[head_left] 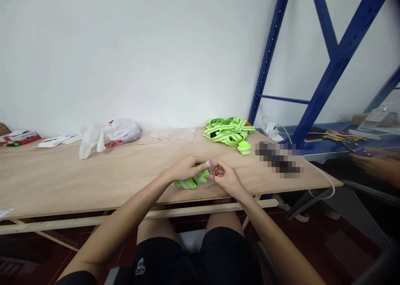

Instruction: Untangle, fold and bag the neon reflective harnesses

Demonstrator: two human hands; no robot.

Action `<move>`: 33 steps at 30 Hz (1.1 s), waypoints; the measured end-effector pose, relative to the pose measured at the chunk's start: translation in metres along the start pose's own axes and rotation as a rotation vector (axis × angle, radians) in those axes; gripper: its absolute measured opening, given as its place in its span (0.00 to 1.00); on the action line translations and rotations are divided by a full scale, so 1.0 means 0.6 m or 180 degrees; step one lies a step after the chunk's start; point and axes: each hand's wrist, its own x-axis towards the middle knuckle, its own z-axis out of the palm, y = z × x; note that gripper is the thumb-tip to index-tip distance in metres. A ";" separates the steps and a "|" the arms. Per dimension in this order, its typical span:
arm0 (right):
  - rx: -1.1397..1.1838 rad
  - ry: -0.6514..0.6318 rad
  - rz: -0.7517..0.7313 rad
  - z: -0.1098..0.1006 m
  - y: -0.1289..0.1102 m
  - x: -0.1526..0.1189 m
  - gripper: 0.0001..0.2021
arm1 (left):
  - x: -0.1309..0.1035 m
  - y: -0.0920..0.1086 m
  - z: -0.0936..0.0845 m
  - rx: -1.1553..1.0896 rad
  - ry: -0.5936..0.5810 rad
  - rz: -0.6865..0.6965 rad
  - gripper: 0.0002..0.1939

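Note:
A clear zip bag (204, 185) with a red seal line lies near the front edge of the table, and a folded neon-yellow reflective strap (190, 182) shows inside it. My left hand (186, 167) rests over the bag, its fingers closed on the plastic near the sealing end. At that same end, my right hand (225, 176) pinches the bag's edge beside the red line. Behind my hands, a loose heap of neon-yellow reflective straps (228, 131) with silver stripes sits by the wall.
Flat clear bags (175, 135) lie at the back of the brown table (78, 181). Left of them are a white plastic bag (125, 130) and white papers (58, 141). A blue metal rack (271, 43), a charger (271, 131) and a white cable stand right. Another person's hand (371, 162) holds a phone there.

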 end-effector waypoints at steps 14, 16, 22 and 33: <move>0.0071 -0.0789 0.0223 -0.015 -0.024 -0.010 0.18 | 0.013 0.020 0.020 0.0463 0.0198 -0.0119 0.24; 0.0002 -0.0806 0.0224 -0.017 -0.029 -0.010 0.18 | 0.015 0.024 0.024 0.0623 0.0228 -0.0058 0.23; -0.0062 -0.0650 0.0260 -0.022 -0.034 -0.010 0.21 | 0.024 0.041 0.038 0.0845 0.0408 0.0103 0.19; -0.0293 -0.0556 0.0202 -0.022 -0.021 -0.013 0.16 | 0.033 0.044 0.072 0.0854 0.0665 0.0073 0.17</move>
